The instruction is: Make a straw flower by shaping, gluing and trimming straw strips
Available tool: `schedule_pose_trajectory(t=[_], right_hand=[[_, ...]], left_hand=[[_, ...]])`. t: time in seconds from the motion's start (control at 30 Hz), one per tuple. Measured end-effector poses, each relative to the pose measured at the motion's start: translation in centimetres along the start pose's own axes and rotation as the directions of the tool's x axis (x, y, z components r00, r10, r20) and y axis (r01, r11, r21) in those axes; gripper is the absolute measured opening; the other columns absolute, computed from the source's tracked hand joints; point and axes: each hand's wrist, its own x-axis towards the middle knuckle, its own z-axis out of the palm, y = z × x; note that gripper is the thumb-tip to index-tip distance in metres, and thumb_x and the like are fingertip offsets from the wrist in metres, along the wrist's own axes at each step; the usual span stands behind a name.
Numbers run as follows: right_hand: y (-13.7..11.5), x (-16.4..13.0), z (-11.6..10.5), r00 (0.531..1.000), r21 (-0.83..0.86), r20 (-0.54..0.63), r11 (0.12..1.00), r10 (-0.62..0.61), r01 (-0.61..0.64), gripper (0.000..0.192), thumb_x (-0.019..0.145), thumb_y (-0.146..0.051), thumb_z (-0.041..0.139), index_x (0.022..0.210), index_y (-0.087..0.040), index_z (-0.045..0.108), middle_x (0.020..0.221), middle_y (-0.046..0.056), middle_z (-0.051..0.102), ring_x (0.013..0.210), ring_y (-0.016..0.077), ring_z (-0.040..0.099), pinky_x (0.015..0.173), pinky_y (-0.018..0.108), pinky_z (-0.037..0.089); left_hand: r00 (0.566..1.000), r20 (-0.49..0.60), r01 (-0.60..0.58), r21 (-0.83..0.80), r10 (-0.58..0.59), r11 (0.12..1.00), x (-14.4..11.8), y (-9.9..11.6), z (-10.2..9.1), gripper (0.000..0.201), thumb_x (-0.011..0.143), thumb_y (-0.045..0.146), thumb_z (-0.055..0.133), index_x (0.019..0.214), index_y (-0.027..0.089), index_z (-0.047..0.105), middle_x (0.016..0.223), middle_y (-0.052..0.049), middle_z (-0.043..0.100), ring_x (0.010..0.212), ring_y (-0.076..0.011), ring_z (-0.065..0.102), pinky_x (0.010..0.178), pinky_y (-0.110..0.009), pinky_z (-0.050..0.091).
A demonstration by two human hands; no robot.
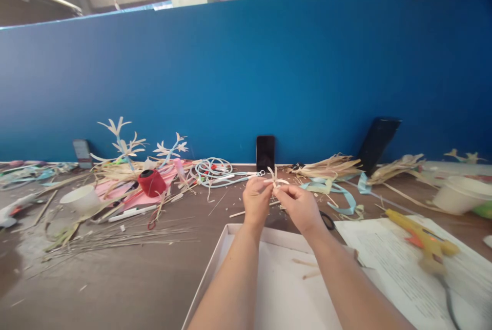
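Right at the clock's centre, both hands meet over the far end of a white shallow box [284,289], pinching between them a small pale flower-like piece [274,179] whose narrow strips fan upward from the fingertips. The left hand [255,199] is drawn narrow around its near side at nine o'clock, and the right hand [302,208] grips at about four, thumb and forefinger together. Both forearms reach across the box, where a few thin pale pieces [305,262] lie at five o'clock.

Just beyond the hands, at twelve, a dark phone [265,153] stands propped against a blue partition [246,74]. At two, a black slab [378,140] leans tilted. Toward three lie curls of light-blue ribbon [346,204], with a pale cup [463,194] farther out. Between three and four, a yellow glue gun [426,243] rests on printed paper [400,268]. A red spool [151,183] sits at nine; between nine and ten are coils of light-blue cord [213,171], nearer in, and a white-petalled flower stem [123,140], farther out. Thin dry stalks [126,240] spread on the brown table [134,289] between eight and nine
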Motion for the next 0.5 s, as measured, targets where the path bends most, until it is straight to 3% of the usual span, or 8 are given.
schedule_pose_trajectory(t=[0.27, 0.5], right_hand=[[1.2, 0.4, 0.4, 0.995, 0.271, 0.030, 0.958, 0.092, -0.097, 0.020, 0.067, -0.037, 0.065, 0.061, -0.018, 0.063, 0.052, -0.005, 0.045, 0.053, 0.0104, 0.035, 0.052, 0.025, 0.028], [1.1, 0.3, 0.5, 0.994, 0.316, 0.044, 0.943, 0.098, -0.107, 0.018, 0.067, -0.035, 0.064, 0.061, -0.018, 0.064, 0.053, -0.005, 0.047, 0.054, 0.0104, 0.036, 0.053, 0.025, 0.027]], left_hand=[[1.000, 0.007, 0.025, 0.003, -0.025, 1.000, 0.1, 0.4, 0.2, 0.006, 0.070, 0.021, 0.065, 0.068, 0.019, 0.070, 0.071, -0.001, 0.062, 0.074, -0.0145, 0.057, 0.071, -0.026, 0.044], [0.998, 0.010, 0.060, 0.006, -0.060, 0.998, 0.2, 1.0, 0.2, 0.007, 0.070, 0.022, 0.064, 0.067, 0.018, 0.069, 0.072, -0.002, 0.062, 0.074, -0.0141, 0.057, 0.071, -0.026, 0.043]])
